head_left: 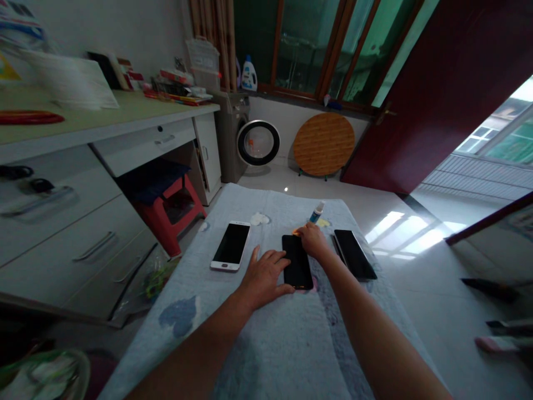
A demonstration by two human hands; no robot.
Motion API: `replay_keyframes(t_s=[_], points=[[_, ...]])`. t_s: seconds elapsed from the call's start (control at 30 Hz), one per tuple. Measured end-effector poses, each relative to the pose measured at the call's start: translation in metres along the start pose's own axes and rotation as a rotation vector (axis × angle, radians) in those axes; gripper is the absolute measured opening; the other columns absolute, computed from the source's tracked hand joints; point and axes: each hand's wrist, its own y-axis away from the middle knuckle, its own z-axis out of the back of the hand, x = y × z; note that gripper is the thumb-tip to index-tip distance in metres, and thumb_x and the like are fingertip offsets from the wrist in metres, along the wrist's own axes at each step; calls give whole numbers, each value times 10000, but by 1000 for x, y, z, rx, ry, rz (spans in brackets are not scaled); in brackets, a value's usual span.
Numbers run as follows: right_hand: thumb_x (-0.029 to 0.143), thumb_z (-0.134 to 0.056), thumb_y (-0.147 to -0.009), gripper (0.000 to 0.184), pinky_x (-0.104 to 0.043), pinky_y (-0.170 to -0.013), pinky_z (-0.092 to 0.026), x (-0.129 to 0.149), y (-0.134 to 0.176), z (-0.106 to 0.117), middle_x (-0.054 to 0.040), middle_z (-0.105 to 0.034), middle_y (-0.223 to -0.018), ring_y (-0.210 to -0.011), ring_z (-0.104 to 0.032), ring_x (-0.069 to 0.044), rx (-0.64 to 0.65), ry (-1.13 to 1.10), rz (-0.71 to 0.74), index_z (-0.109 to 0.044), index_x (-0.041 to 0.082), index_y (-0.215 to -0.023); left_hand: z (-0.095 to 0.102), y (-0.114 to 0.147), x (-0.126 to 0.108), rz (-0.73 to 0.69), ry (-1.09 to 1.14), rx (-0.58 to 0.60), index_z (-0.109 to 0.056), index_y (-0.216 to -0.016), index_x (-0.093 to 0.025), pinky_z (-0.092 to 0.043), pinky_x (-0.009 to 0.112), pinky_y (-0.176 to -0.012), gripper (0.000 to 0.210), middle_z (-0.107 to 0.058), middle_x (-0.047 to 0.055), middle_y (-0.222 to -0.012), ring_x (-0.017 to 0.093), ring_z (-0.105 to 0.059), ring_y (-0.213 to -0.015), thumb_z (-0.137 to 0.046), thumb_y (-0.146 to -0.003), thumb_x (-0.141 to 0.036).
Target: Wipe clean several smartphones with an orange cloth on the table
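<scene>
A black smartphone lies flat on the cloth-covered table, screen up. My left hand is spread open along its left side, fingertips on the screen edge and thumb near the bottom corner. At the top edge, my right hand presses an orange cloth against the phone; most of the cloth is hidden under the fingers. Left of my left hand lies a white-framed smartphone, its screen dark. Another dark phone rests right of my right forearm, seemingly on top of something thin. Behind my right hand is a small spray bottle with a blue label.
A patterned light-blue tablecloth covers the table. To the left are a red stool and a desk with drawers. Beyond stand a washing machine with its round door swung out, a round wooden tabletop and a dark red door.
</scene>
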Motion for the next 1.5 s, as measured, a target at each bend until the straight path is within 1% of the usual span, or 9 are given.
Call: replay_keyframes(t_s=[0.17, 0.33, 0.7, 0.9, 0.97, 1.07, 1.17, 1.23, 1.5], points=[[207, -392, -953, 331, -273, -874, -375, -10, 13, 2, -145, -640, -1039, -991, -584, -191, 42, 4, -128, -678, 157, -1110, -1, 0, 0, 6, 0, -4, -534, -1258, -295, -55, 623, -1112, 580, -500, 72, -1393, 315, -414, -1285, -664, -760, -561], [237, -368, -967, 345, -262, -835, -383, -1, 40, 0, -142, -644, -1014, -950, -600, -185, 24, -8, -160, -668, 146, -1112, -2, -1, 0, 2, 3, -14, -544, -1247, -290, -77, 622, -1108, 576, -497, 73, -1399, 319, -413, -1288, -666, -755, -562], [215, -423, -938, 282, -270, -816, -384, 19, 117, -7, -126, -626, -964, -927, -570, -207, 28, -86, -134, -684, 168, -1033, -1, 2, 3, 27, -24, -59, -575, -1219, -269, -66, 585, -1127, 537, -519, 79, -1384, 302, -438, -1274, -667, -755, -524], [194, -405, -934, 284, -266, -779, -401, 21, 135, 11, -97, -623, -896, -855, -578, -185, 81, -212, -44, -687, 166, -922, 3, 1, 8, 24, -25, -40, -572, -1228, -262, -81, 578, -1129, 555, -509, 74, -1397, 298, -435, -1279, -682, -736, -494], [144, -432, -901, 269, -265, -818, -406, 19, 134, 15, -92, -629, -964, -914, -576, -182, 27, -314, -20, -640, 157, -1071, 5, 1, 8, 25, -21, -28, -578, -1224, -258, -77, 577, -1131, 559, -508, 77, -1398, 298, -433, -1283, -690, -726, -486], [65, -469, -837, 410, -273, -881, -400, 21, 128, 12, -87, -615, -1066, -997, -554, -176, -50, -436, 35, -531, 152, -1233, 8, 1, 8, 22, -10, -3, -583, -1221, -247, -82, 574, -1136, 571, -516, 83, -1390, 298, -438, -1282, -697, -714, -483], [44, -460, -825, 280, -251, -829, -407, 26, 116, 1, -60, -597, -961, -913, -547, -158, -50, -440, 117, -630, 163, -1014, 11, 0, 8, 28, 3, 16, -585, -1220, -242, -104, 565, -1138, 576, -519, 84, -1387, 296, -446, -1280, -701, -709, -481], [55, -456, -839, 240, -233, -797, -403, 28, 104, -4, -47, -570, -909, -859, -538, -142, -81, -409, 111, -653, 165, -922, 12, 0, 7, 29, 11, 23, -580, -1226, -244, -116, 559, -1138, 575, -513, 86, -1393, 291, -448, -1280, -701, -711, -468], [134, -452, -897, 244, -233, -825, -386, 21, 28, -5, -82, -608, -936, -893, -555, -157, -166, -237, -43, -685, 149, -967, 12, -1, 9, 5, 44, 28, -566, -1225, -228, -130, 558, -1134, 575, -517, 104, -1380, 288, -447, -1279, -711, -709, -435]])
